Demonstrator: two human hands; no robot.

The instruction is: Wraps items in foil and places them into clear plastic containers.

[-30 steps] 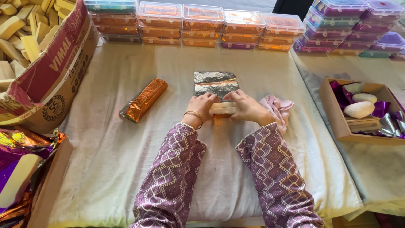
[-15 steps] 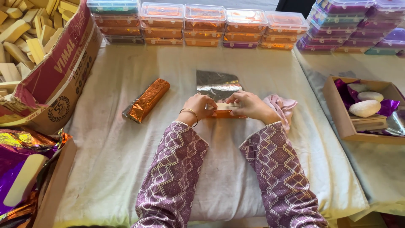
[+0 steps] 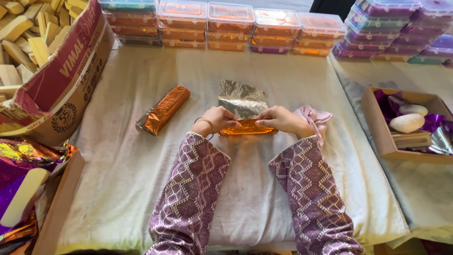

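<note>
now | foil sheet [image 3: 241, 101] folded over bar | both hands pressing

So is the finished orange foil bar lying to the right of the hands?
No, the wrapped orange bar lies on the cloth to the left of the left hand, while a pink cloth sits by the right hand.
</note>
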